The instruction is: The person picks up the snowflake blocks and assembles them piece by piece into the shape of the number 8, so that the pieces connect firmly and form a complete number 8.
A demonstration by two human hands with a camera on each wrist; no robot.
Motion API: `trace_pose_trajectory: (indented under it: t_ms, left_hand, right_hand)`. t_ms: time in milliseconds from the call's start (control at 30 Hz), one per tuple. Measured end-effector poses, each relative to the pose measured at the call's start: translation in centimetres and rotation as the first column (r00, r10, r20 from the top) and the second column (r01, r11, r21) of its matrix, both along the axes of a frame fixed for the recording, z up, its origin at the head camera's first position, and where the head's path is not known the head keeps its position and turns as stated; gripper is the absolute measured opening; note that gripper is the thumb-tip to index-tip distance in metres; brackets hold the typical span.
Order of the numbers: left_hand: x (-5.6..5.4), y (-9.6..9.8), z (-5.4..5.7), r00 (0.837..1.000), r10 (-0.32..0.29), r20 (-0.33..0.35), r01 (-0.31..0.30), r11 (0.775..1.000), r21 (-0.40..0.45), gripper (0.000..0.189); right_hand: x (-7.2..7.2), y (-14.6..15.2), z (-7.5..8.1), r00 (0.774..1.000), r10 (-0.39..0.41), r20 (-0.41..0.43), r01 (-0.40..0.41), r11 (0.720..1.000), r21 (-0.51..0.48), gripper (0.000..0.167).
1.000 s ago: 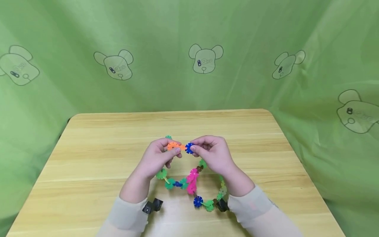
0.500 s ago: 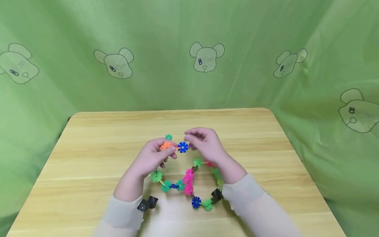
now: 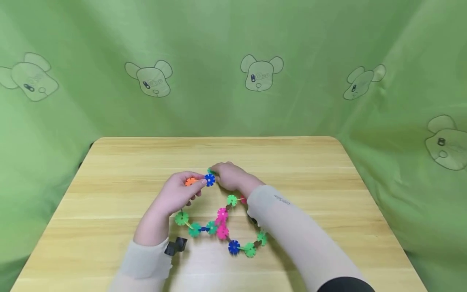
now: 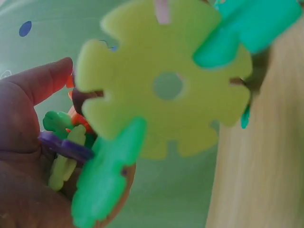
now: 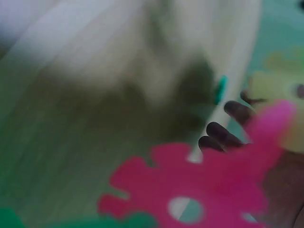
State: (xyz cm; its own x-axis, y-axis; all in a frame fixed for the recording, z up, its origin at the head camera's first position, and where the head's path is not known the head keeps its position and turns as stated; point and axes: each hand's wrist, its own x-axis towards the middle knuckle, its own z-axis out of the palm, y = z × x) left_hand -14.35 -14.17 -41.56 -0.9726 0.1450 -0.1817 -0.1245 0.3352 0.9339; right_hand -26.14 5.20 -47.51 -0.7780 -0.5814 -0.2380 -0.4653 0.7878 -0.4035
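Observation:
In the head view my left hand pinches a chain of plastic snowflake discs by an orange disc. A blue disc at the chain's end sits beside the thumb tip. My right hand reaches past it, low over the table, with its fingers at a teal disc. In the right wrist view those fingers are loosely bent beside the teal disc, with no grip visible. A large yellow disc hides part of the left hand in the left wrist view.
Linked discs form loops below the hands, with pink discs in the middle and a blue disc nearer the front. The right forearm covers part of the right loop. The wooden table is bordered by a green curtain.
My right hand has let go of the blue disc and moved left to the teal disc. The left hand, still pinching the orange disc, has shifted left with the chain.

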Motion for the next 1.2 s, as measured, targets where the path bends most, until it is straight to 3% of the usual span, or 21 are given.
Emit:
trace_pose_trajectory:
  t_ms: [133, 233, 367, 467, 533, 567, 700, 800, 867, 1067, 1200]
  left_hand:
    - [-0.2, 0.6, -0.5, 1.000, -0.013, 0.024, 0.013, 1.000, 0.018, 0.027]
    - [-0.2, 0.8, -0.7, 0.999, -0.020, 0.029, 0.019, 0.999, 0.037, 0.025]
    - [-0.1, 1.2, -1.0, 0.999, -0.024, 0.029, 0.022, 0.998, 0.058, 0.024]
    - [-0.1, 1.6, -1.4, 1.000, -0.017, 0.022, 0.015, 0.997, 0.076, 0.026]
    - [0.0, 1.9, -1.6, 1.000, -0.015, 0.014, 0.014, 0.995, 0.099, 0.024]
    - [0.0, 2.0, -1.6, 1.000, -0.017, 0.008, 0.016, 0.994, 0.109, 0.023]
    - [-0.1, 2.5, -1.4, 0.999, -0.033, -0.006, 0.033, 0.986, 0.166, 0.021]
    - [-0.1, 2.9, -1.2, 0.999, -0.032, 0.001, 0.031, 0.979, 0.200, 0.022]
    - [-0.1, 3.2, -1.1, 1.000, -0.025, 0.010, 0.022, 0.976, 0.218, 0.022]
    - [0.0, 4.3, -1.0, 0.999, -0.021, 0.040, 0.009, 0.965, 0.264, 0.022]
    - [0.0, 4.9, -0.9, 0.999, -0.029, 0.037, 0.017, 0.960, 0.279, 0.022]
  right_hand:
    - [-0.5, 0.5, -0.9, 0.995, -0.008, -0.095, 0.018, 0.993, 0.114, 0.036]
    - [-0.9, 1.4, -1.3, 0.993, -0.052, -0.102, 0.064, 0.991, 0.118, 0.026]
    - [-1.0, 3.0, -1.3, 0.993, -0.110, -0.034, 0.112, 0.992, 0.055, 0.012]
    - [-0.1, 4.3, -0.5, 0.991, -0.132, 0.017, 0.133, 0.988, -0.083, 0.012]
    - [1.2, 5.2, 0.5, 0.984, -0.171, 0.043, 0.176, 0.955, -0.239, 0.012]
    - [2.0, 5.6, 1.1, 0.982, -0.186, 0.035, 0.187, 0.925, -0.330, 0.012]
    - [5.9, 6.7, 3.4, 0.964, -0.263, -0.041, 0.179, 0.757, -0.629, 0.011]
    - [8.2, 7.0, 4.2, 0.951, -0.276, -0.137, 0.091, 0.677, -0.730, 0.012]
    - [9.2, 6.9, 4.4, 0.946, -0.267, -0.182, 0.038, 0.650, -0.759, 0.012]
    - [10.1, 6.8, 4.2, 0.931, -0.242, -0.273, -0.061, 0.635, -0.770, 0.008]
    - [10.3, 6.8, 3.9, 0.890, -0.253, -0.381, -0.150, 0.626, -0.765, 0.016]
